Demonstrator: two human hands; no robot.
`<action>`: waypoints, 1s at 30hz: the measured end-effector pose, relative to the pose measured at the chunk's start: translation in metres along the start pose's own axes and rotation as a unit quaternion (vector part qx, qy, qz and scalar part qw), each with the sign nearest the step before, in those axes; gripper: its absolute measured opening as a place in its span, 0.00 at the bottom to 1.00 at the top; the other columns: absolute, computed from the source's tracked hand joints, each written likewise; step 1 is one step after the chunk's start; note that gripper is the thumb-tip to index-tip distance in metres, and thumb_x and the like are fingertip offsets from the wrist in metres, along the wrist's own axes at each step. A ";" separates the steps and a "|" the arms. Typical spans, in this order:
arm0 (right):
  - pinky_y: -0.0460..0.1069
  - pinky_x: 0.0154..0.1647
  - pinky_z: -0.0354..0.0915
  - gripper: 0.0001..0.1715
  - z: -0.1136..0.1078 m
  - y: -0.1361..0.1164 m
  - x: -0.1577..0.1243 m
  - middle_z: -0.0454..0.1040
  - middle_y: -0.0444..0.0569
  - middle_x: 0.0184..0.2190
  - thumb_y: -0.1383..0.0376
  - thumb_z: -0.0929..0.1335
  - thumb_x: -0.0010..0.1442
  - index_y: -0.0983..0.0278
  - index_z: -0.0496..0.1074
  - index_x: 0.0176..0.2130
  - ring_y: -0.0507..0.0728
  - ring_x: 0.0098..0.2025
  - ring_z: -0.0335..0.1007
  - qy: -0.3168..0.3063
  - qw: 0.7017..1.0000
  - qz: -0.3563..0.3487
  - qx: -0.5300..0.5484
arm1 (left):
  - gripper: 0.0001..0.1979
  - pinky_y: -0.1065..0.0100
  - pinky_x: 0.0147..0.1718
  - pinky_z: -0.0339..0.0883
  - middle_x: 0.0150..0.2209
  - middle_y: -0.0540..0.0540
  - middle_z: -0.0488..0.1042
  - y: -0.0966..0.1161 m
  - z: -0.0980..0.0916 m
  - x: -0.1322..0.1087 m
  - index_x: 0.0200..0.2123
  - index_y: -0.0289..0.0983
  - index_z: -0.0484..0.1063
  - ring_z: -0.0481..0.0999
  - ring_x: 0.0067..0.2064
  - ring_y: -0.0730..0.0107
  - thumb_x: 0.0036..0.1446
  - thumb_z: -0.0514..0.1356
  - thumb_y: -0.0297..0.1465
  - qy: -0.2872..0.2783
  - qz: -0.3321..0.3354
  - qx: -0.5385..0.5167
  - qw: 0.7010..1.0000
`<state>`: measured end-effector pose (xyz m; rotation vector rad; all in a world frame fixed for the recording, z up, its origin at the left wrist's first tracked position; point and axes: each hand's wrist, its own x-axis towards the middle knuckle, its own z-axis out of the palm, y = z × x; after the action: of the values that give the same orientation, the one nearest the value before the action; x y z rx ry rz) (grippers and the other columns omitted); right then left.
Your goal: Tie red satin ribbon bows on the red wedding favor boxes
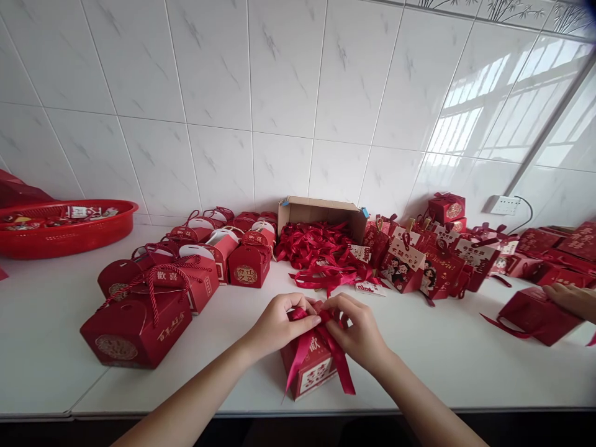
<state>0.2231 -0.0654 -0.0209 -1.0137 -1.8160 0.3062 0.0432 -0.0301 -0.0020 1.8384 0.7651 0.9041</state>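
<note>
Near six o'clock on the tabletop point(465, 372), the red box point(317, 374) sits between left hand point(282, 328) and right hand point(362, 329), whose fingers point(307, 323) pinch its ribbon point(302, 355), apparently tying a bow, which probably next calls for an even pull

Left edge: red plastic basin point(88, 238), small wrapped packets point(84, 212) inside. Background: white tiled wall point(284, 74), glossy, grey-veined; patterned border point(505, 11) with bamboo-like sprigs at top right. Right side of wall carries a window reflection point(459, 131) and a slanting grey strip point(552, 124), running down to a white socket panel point(503, 205); dark cable point(531, 213) curves beside it.
</note>
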 end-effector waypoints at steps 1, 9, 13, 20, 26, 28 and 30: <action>0.44 0.24 0.61 0.08 0.001 0.000 0.000 0.73 0.45 0.27 0.73 0.65 0.53 0.62 0.71 0.33 0.51 0.27 0.66 0.003 1.000 0.000 -0.004 | 0.10 0.66 0.46 0.65 0.33 0.47 0.77 -0.001 0.000 0.001 0.23 0.38 0.68 0.74 0.47 0.59 0.52 0.64 0.34 0.000 -0.002 -0.006 1.000; 0.43 0.22 0.59 0.09 0.003 0.010 -0.004 0.69 0.41 0.24 0.71 0.64 0.52 0.61 0.66 0.36 0.50 0.24 0.64 0.030 0.998 0.041 -0.022 | 0.19 0.65 0.48 0.66 0.34 0.46 0.78 -0.008 0.000 0.003 0.18 0.39 0.59 0.71 0.54 0.56 0.49 0.67 0.35 -0.004 -0.033 -0.069 0.997; 0.43 0.21 0.57 0.10 0.006 0.012 -0.006 0.68 0.40 0.23 0.72 0.63 0.52 0.60 0.64 0.36 0.50 0.23 0.62 0.041 0.997 0.053 -0.032 | 0.22 0.63 0.50 0.65 0.28 0.47 0.77 -0.006 0.000 0.005 0.17 0.39 0.55 0.71 0.54 0.54 0.45 0.68 0.33 -0.001 -0.032 -0.075 0.997; 0.42 0.20 0.57 0.09 0.008 0.011 -0.007 0.69 0.41 0.23 0.71 0.63 0.52 0.61 0.63 0.36 0.49 0.22 0.61 0.056 0.995 0.076 -0.011 | 0.17 0.59 0.50 0.64 0.42 0.39 0.79 -0.006 0.001 0.005 0.18 0.38 0.62 0.73 0.52 0.52 0.41 0.70 0.32 0.001 -0.044 -0.040 0.998; 0.43 0.22 0.59 0.03 0.008 0.009 -0.008 0.72 0.43 0.26 0.68 0.63 0.55 0.61 0.64 0.33 0.50 0.24 0.63 0.052 0.995 0.083 -0.012 | 0.14 0.60 0.50 0.65 0.41 0.39 0.78 -0.005 0.001 0.005 0.21 0.36 0.68 0.73 0.52 0.52 0.42 0.71 0.34 0.008 -0.064 -0.077 0.995; 0.44 0.23 0.60 0.03 0.007 0.009 -0.007 0.72 0.44 0.27 0.67 0.63 0.55 0.61 0.64 0.34 0.50 0.25 0.64 0.049 0.995 0.084 -0.026 | 0.19 0.61 0.49 0.66 0.32 0.43 0.79 -0.002 0.003 0.005 0.17 0.38 0.61 0.73 0.53 0.52 0.45 0.69 0.37 0.018 -0.060 -0.102 0.993; 0.44 0.24 0.61 0.03 0.006 0.009 -0.006 0.72 0.44 0.29 0.67 0.64 0.55 0.61 0.65 0.34 0.51 0.25 0.64 0.050 0.994 0.086 -0.037 | 0.25 0.62 0.47 0.66 0.26 0.46 0.76 -0.001 0.005 0.006 0.15 0.39 0.53 0.72 0.53 0.53 0.46 0.68 0.38 0.031 -0.057 -0.117 0.991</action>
<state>0.2235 -0.0630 -0.0334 -1.2201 -1.6631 0.2894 0.0503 -0.0274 -0.0025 1.5519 0.7602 0.9397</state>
